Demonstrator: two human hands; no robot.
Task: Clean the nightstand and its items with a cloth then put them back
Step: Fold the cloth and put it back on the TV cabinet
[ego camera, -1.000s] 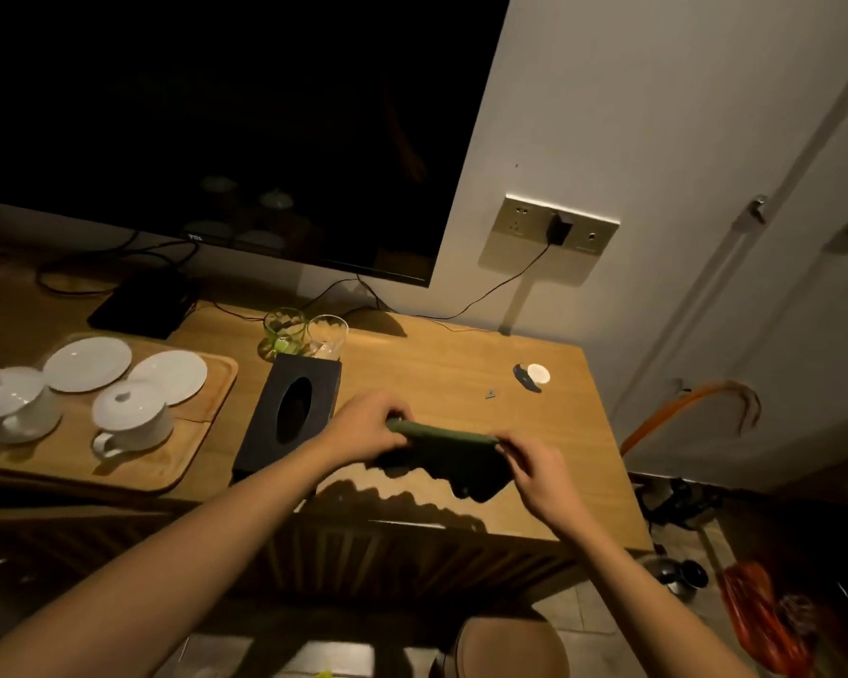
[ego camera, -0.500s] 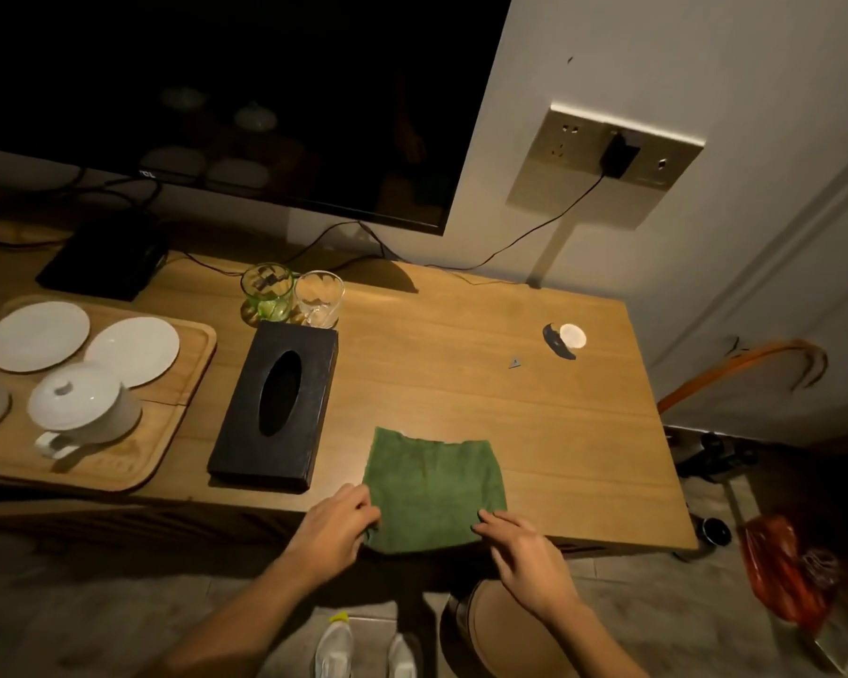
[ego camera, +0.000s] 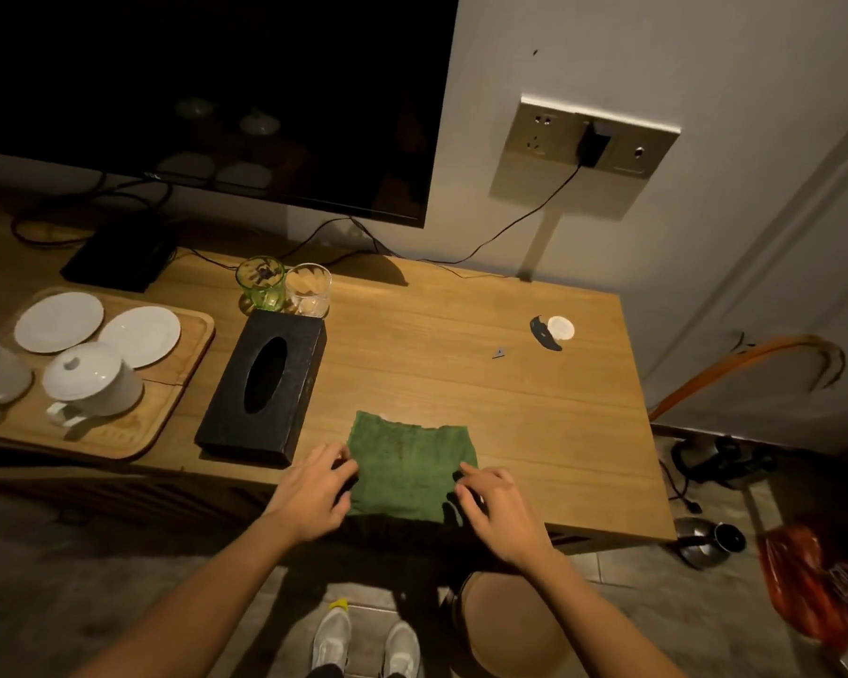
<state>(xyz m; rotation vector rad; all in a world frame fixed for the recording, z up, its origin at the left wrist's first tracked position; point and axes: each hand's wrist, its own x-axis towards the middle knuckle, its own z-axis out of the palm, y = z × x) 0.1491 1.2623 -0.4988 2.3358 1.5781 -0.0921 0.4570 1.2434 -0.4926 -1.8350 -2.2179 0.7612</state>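
A green cloth (ego camera: 410,464) lies spread flat at the near edge of the wooden nightstand (ego camera: 461,384), its near hem at the table lip. The left hand (ego camera: 309,496) sits at the cloth's 9 o'clock side, fingers loosely curled with the tips at its edge; the right hand (ego camera: 498,511) sits at the cloth's 4 o'clock corner, fingers bent down onto it. Whether either hand pinches the fabric or only presses on it, I cannot tell.

Just beside the cloth at 10 o'clock lies a black tissue box (ego camera: 265,391), set at a slant. Beyond the box, at its 12 o'clock end, stand a green glass (ego camera: 261,290) and a clear glass (ego camera: 308,291), touching each other. At 9 o'clock from the box is a wooden tray (ego camera: 177,384) carrying two white saucers (ego camera: 99,325) and lidded white cups (ego camera: 91,381); the leftmost cup is cut off by the frame.

At 1 o'clock from the cloth, well apart, lie a small white disc (ego camera: 560,328) touching a dark curved piece (ego camera: 542,332), and nearer, a tiny grey bit (ego camera: 499,353) too small to identify.

A dark television (ego camera: 216,90) fills the top left; a black box (ego camera: 118,254) beneath it is hard to make out in shadow.
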